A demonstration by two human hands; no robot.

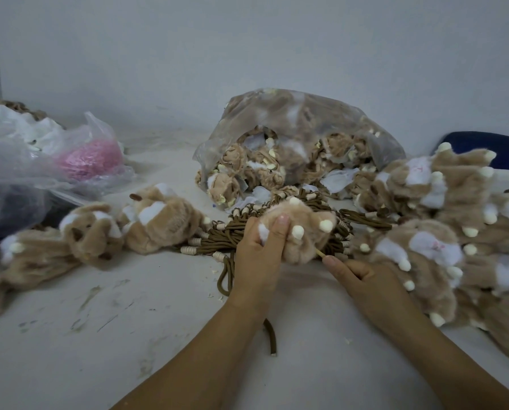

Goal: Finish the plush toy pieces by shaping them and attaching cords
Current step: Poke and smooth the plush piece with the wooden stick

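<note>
Your left hand (pixel 256 255) grips a tan plush piece (pixel 302 235) over the tabletop (pixel 129 306), fingers curled round it. Just beside it, your right hand (pixel 365 285) pinches a thin stick (pixel 320 253) whose tip meets the plush. Behind both hands lies a heap of brown cords (pixel 214 236). Beyond that sits a clear bag (pixel 291 119) of more pieces.

Bare forearms (pixel 206 350); left hand (pixel 254 258) and right hand (pixel 365 281) have short nails (pixel 282 219).

Plain pale wall (pixel 247 39) behind a scuffed white table (pixel 114 321); dark blue object (pixel 483 149) at right
</note>
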